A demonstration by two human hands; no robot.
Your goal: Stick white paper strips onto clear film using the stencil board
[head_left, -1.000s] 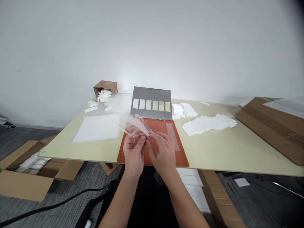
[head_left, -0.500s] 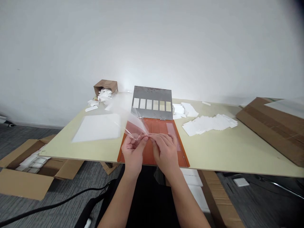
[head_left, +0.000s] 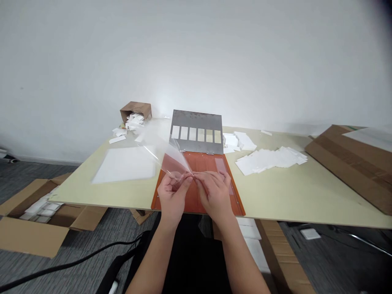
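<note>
My left hand (head_left: 173, 196) pinches the near edge of a clear plastic film (head_left: 174, 157), its thumb and forefinger pressed together. Beside it, almost touching, my right hand (head_left: 213, 192) is closed at the same corner of the film. The film stretches away to the upper left, bent and shiny. Below both hands lies an orange-red tray (head_left: 205, 163), hinged to a grey metal plate (head_left: 196, 118) that leans up behind it. Several pale strips sit in a row on that plate. A translucent strip lies on the tray's right side, partly behind my right hand.
A stack of white sheets (head_left: 125, 165) lies left on the table (head_left: 306, 196). Behind it stands a small carton (head_left: 137, 107) spilling white pieces. Fanned white cards (head_left: 269, 160) lie right, near a large cardboard box (head_left: 352, 163). An open box (head_left: 39, 232) is on the floor at left.
Both hands keep their pinch and have barely shifted. The clear film has moved slightly, with its shiny left fold now reaching further to the upper left.
</note>
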